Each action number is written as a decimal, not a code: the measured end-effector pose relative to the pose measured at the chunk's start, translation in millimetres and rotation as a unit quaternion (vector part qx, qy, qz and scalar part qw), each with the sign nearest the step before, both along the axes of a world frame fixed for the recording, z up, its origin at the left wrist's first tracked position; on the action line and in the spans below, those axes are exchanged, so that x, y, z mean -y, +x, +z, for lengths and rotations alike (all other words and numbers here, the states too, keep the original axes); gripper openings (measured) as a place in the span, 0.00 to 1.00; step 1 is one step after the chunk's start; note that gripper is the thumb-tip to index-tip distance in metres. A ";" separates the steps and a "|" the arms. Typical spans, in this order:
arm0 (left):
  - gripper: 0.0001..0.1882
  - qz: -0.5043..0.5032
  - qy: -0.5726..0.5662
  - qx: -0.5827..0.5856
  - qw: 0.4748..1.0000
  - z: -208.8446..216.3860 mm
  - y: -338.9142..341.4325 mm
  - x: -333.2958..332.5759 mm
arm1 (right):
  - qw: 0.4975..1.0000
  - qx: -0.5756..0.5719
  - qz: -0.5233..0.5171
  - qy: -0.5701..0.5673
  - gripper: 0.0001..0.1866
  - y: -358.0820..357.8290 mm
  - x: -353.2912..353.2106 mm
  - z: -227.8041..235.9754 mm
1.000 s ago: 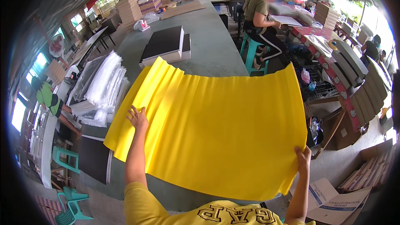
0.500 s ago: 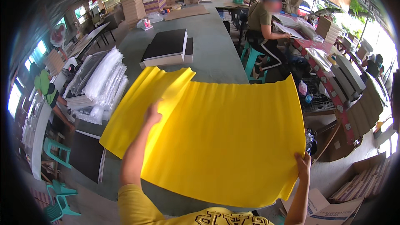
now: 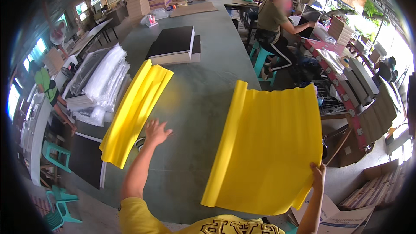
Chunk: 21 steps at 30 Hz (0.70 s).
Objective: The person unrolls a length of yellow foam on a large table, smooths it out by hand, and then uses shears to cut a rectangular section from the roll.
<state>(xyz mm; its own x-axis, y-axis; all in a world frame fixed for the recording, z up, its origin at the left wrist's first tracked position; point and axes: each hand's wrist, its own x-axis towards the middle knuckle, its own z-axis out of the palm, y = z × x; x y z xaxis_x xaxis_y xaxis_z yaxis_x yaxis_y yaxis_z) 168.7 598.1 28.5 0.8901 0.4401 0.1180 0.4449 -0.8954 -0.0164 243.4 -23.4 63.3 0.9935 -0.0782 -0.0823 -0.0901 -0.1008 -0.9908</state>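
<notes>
Holding one yellow sheet [image 3: 266, 147] by its lower corner, right hand [image 3: 317, 174] pinched shut, above table [image 3: 203, 86] edge. Left hand [image 3: 157, 131] spread open, empty, beside yellow stack [image 3: 134, 112]. Risk: one-cornered sheet likely sags, creases or slips.

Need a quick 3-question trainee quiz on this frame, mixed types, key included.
1. True or false: the right hand grips the yellow sheet at its near right corner.
2. What is the left hand doing? A) pinching the sheet B) open, fingers spread over the grey table, holding nothing C) resting on the black stack
3. Which lies left of the left hand: the yellow sheet pile or the seated person?

Key: 1 true; 2 B; 3 the yellow sheet pile.
</notes>
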 end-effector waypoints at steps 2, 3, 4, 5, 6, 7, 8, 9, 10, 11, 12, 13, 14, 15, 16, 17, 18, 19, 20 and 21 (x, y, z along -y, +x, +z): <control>0.23 0.139 -0.067 -0.001 0.988 -25.1 -9.9 -23.5 | 1.000 -0.008 0.007 -0.018 0.09 6.4 3.3 -7.7; 0.21 0.113 -0.079 -0.016 0.990 -32.0 -2.9 -22.3 | 1.000 -0.005 0.016 -0.012 0.09 9.8 8.0 -12.8; 0.19 0.088 -0.087 -0.037 0.992 -31.6 4.4 -16.3 | 1.000 -0.008 0.026 -0.005 0.10 7.5 11.2 -17.0; 0.17 0.062 -0.096 -0.060 0.992 -29.6 10.0 -4.5 | 1.000 -0.004 0.025 0.003 0.09 4.8 2.0 -12.7; 0.14 -0.047 -0.111 0.075 0.990 -13.4 23.0 47.2 | 1.000 -0.011 0.007 0.002 0.09 2.4 1.6 -13.3; 0.11 -0.148 -0.122 0.211 0.959 16.2 32.9 114.9 | 1.000 -0.017 -0.008 0.005 0.09 4.5 -0.7 -19.3; 0.07 -0.239 -0.197 0.289 0.906 30.5 35.0 160.9 | 1.000 -0.021 -0.011 0.015 0.09 8.5 -10.1 -23.4; 0.06 -0.316 -0.241 0.330 0.856 46.0 34.4 209.1 | 0.999 -0.022 -0.006 0.025 0.08 10.9 -19.4 -23.1; 0.06 -0.393 -0.256 0.310 0.827 37.3 32.8 244.8 | 0.999 -0.022 0.004 0.038 0.08 13.6 -34.1 -22.3; 0.05 -0.427 -0.283 0.289 0.809 39.1 27.0 281.8 | 0.998 -0.021 0.010 0.050 0.08 15.4 -44.7 -23.0; 0.07 -0.425 -0.293 0.304 0.801 32.9 21.8 312.8 | 0.999 -0.015 0.015 0.046 0.08 17.1 -54.7 -26.8; 0.07 -0.439 -0.299 0.295 0.794 10.2 22.8 332.4 | 0.999 -0.005 0.024 0.045 0.08 16.2 -65.6 -30.3; 0.07 -0.435 -0.273 0.238 0.824 -2.6 23.4 335.5 | 0.999 0.003 0.028 0.042 0.08 13.7 -71.6 -32.5; 0.08 -0.425 -0.242 0.182 0.853 -12.4 24.0 334.3 | 1.000 -0.001 0.026 -0.017 0.08 10.9 -78.4 -28.6; 0.09 -0.412 -0.211 0.125 0.878 -23.4 27.3 329.6 | 1.000 0.011 0.016 -0.024 0.08 7.8 -76.6 -22.4; 0.11 -0.389 -0.210 0.021 0.897 -39.8 36.0 307.0 | 0.999 0.023 0.008 -0.030 0.08 3.7 -75.1 -15.1; 0.13 -0.369 -0.141 0.055 0.917 -47.2 39.7 284.1 | 0.999 0.034 -0.002 -0.034 0.08 1.6 -72.0 -12.9; 0.16 -0.336 -0.089 0.064 0.935 -44.9 40.4 264.3 | 0.999 0.035 -0.014 -0.036 0.07 1.1 -60.6 -16.8; 0.20 -0.299 -0.036 0.068 0.951 -41.5 40.4 243.0 | 0.999 0.032 -0.017 -0.007 0.07 -1.1 -56.1 -16.7; 0.24 -0.249 -0.003 0.048 0.967 -35.0 39.6 225.0 | 0.999 0.023 -0.030 0.010 0.07 -0.1 -49.5 -21.8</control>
<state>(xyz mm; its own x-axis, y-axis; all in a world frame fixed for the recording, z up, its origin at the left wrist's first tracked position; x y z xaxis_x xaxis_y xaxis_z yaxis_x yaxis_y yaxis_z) 208.2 373.1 -6.5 0.9770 -0.0396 0.2094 -0.0426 -0.9990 0.0103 243.4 26.1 41.5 0.9898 -0.1373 -0.0386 -0.0493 -0.0759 -0.9959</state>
